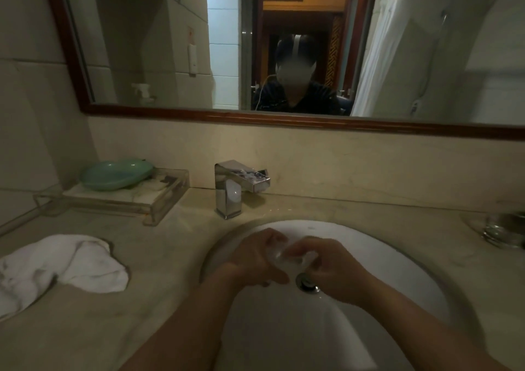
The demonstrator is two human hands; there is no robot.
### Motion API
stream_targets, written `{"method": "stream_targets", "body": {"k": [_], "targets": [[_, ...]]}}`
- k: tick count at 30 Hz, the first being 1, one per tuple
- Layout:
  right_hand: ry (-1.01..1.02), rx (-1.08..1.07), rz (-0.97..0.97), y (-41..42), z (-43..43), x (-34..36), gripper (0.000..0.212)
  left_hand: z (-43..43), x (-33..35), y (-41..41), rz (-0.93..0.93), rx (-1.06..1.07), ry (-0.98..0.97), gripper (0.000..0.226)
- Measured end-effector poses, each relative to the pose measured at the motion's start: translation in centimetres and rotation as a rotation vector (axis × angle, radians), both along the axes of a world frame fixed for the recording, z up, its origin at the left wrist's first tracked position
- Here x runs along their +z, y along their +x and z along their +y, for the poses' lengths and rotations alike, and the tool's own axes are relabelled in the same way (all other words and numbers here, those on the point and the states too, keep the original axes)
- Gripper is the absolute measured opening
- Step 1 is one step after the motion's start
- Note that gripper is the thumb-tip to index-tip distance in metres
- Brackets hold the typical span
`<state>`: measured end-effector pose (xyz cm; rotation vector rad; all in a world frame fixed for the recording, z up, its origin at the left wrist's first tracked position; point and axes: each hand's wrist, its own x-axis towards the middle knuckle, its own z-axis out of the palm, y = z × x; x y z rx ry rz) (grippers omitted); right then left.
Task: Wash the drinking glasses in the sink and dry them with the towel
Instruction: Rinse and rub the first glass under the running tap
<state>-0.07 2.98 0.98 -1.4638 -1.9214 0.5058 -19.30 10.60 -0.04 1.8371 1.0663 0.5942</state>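
Hands meet low in the white sink, just above the drain. The left hand curls its fingers round a clear drinking glass, and the right hand grips it from the other side with bent fingers; blur hides how it tilts. A second glass stands upright on the table at far right. A crumpled white towel lies left of the sink, the chrome faucet behind it
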Motion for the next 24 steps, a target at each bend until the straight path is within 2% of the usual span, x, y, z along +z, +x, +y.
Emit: {"method": "stream_targets", "body": {"k": [4, 8, 12, 15, 17, 19, 21, 24], "targets": [[-0.1, 0.161, -0.268, -0.6, -0.4, -0.8, 0.051, -0.4, 0.1, 0.1, 0.078, -0.089, 0.072, 0.065], [-0.145, 0.163, -0.445, -1.6, 0.8, -1.5, 0.032, -1.0, 0.2, 0.1, 0.227, -0.21, 0.154, 0.075], [-0.188, 0.155, -0.385, -1.1, -0.2, -0.8, 0.011, -1.3, 0.3, 0.3, 0.223, -0.234, 0.061, 0.071], [-0.091, 0.131, -0.379, -0.3, -0.3, -0.5, 0.016, -1.3, 0.5, 0.6, 0.147, -0.211, -0.002, 0.071], [-0.14, 0.162, -0.385, -0.2, -0.4, -0.9, 0.009, -1.3, 0.6, 0.7, 0.145, -0.217, 0.006, 0.073], [-0.051, 0.196, -0.405, -0.1, 0.2, -1.8, 0.019, -1.1, 0.3, 0.7, 0.172, -0.237, -0.01, 0.072], [-0.163, 0.281, -0.435, -0.3, 0.2, -1.6, 0.016, -0.8, -0.1, 0.6, 0.185, -0.266, -0.044, 0.074], [-0.065, 0.213, -0.435, -0.1, 0.2, -0.8, 0.015, -0.5, -0.6, 0.5, 0.178, -0.261, -0.033, 0.074]]}}
